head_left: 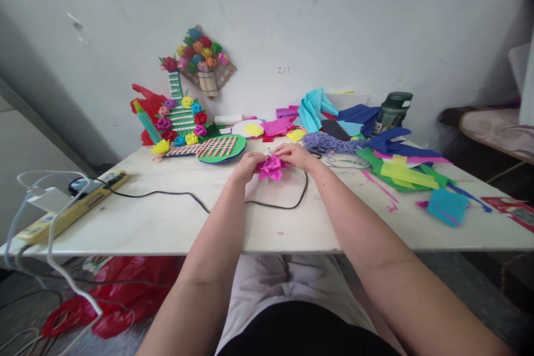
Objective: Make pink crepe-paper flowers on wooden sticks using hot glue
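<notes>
Head view, the only one. The pink paper flower is just above table centre, on or barely off the white table; can't tell which. Left hand is at its 9 o'clock, fingers curled in and pinched on the petal edge. Right hand is at its 1 o'clock, fingertips closed on the top of the bloom. Something thin and pale pokes up by those fingers, too small to name. Both hands are closed on the flower, no gap showing.

Handling, my read: crepe- or tissue-like paper, very light and soft, crushes and tears easily, rough enough not to slip. Best taken at the base under the petals or by the outer petal rims, with a light fingertip pinch.

Around the flower:
- Black cable, 6 o'clock, matte and limp, looping.
- Green round mat with striped sticks, 10 o'clock.
- Stepped stand of small paper roses behind the mat, many colours.
- Purple beaded tangle, 2 o'clock.
- Flat paper scraps, green, yellow and blue, 3 o'clock.
- Dark green jar, further out at 2.
- Yellow power strip, far out at 9.
- Red plastic bag under the table, 7 o'clock.
</notes>
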Action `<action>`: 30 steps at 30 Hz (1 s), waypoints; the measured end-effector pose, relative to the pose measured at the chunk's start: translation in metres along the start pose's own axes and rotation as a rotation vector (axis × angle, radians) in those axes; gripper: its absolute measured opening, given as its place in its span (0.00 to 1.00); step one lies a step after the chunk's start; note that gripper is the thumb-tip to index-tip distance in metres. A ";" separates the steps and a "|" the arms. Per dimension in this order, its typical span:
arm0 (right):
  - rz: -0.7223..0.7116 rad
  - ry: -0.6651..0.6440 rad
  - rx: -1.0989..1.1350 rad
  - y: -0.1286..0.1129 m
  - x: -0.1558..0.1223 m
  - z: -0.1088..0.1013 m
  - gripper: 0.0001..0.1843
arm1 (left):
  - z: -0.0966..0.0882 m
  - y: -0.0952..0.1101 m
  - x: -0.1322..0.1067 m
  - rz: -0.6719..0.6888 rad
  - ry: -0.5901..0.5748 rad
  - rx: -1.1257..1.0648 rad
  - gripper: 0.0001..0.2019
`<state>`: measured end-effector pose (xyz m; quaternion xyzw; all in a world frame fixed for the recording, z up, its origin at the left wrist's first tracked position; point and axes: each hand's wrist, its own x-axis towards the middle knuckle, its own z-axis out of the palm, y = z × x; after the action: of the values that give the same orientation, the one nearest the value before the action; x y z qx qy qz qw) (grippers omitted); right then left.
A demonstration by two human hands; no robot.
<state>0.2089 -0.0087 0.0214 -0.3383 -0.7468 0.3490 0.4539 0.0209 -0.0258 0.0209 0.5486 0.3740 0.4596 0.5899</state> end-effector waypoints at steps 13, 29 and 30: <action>-0.071 -0.142 -0.170 0.003 0.000 -0.009 0.10 | -0.001 0.002 -0.001 -0.037 -0.047 0.034 0.09; -0.241 -0.063 -0.232 0.005 0.005 -0.005 0.08 | -0.007 0.004 0.000 -0.059 -0.048 -0.020 0.08; -0.245 -0.062 -0.236 0.006 0.006 -0.004 0.08 | -0.007 0.004 0.000 -0.060 -0.044 -0.028 0.08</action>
<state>0.2121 -0.0002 0.0208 -0.2848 -0.8319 0.2112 0.4269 0.0133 -0.0238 0.0245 0.5388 0.3710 0.4346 0.6190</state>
